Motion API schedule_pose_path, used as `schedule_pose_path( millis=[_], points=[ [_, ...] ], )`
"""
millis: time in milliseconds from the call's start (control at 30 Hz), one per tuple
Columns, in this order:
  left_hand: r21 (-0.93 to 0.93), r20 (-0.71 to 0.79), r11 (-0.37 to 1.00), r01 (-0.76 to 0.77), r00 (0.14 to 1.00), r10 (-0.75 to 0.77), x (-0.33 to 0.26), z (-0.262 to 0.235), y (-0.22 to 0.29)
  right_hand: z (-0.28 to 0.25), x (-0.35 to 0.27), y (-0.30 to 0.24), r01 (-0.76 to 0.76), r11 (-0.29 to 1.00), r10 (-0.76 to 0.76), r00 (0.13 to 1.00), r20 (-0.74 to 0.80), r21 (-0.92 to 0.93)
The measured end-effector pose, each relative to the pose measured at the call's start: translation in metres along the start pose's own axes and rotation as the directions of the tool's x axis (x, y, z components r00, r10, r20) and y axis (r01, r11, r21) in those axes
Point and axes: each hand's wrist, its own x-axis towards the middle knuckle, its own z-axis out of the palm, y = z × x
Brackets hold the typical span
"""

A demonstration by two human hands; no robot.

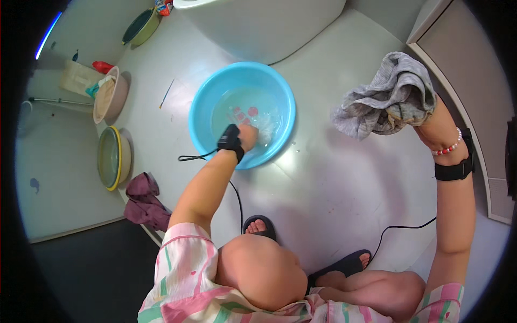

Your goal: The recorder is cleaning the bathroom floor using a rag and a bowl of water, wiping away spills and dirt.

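A light-blue plastic basin (193,121) with water in it stands on the floor in front of me. My left hand (247,137) reaches over its near rim into the water. White splashes or bubbles surround its fingers, so I cannot see whether they are closed. Off to the right, my right hand (430,125) holds up a crumpled grey cloth, perhaps a garment (390,94), clear of the floor. Folds of the cloth cover most of that hand's fingers. Red printed marks show through the water on the basin's bottom.
A white rounded fixture (264,32) rises behind the basin. Along the left wall are a pink basin (119,97), yellow-rimmed basins (125,157) and a purple cloth (144,200). A panelled cabinet or door (468,81) borders the right. Black cables (237,196) hang near my legs.
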Motion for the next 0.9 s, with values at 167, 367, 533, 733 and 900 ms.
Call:
schedule_pose_path(
  millis=[167,367,533,733,900],
  points=[
    [-0.548,-0.336,0.793,-0.268,0.938,0.086,-0.026,-0.035,-0.024,0.024,0.007,-0.011,-0.108,0.98,0.11,0.994,-0.003,0.166],
    [-0.874,0.179,-0.469,0.128,0.982,-0.065,-0.061,-0.052,-0.005,0.054,0.028,-0.027,-0.093,0.908,0.076,0.995,0.059,0.409],
    [-0.952,0.303,-0.062,0.299,0.951,-0.059,-0.065,-0.035,0.002,0.112,0.064,0.017,-0.197,0.764,0.091,0.976,0.199,0.615],
    [-0.839,0.178,0.526,0.14,0.984,0.021,-0.066,-0.013,-0.005,0.182,0.086,0.089,-0.495,0.542,0.228,0.864,0.448,0.679],
    [-0.653,-0.138,0.752,-0.088,0.99,-0.004,-0.087,-0.013,0.005,0.251,0.115,0.118,-0.598,0.581,0.411,0.801,0.434,0.553]
  ],
)
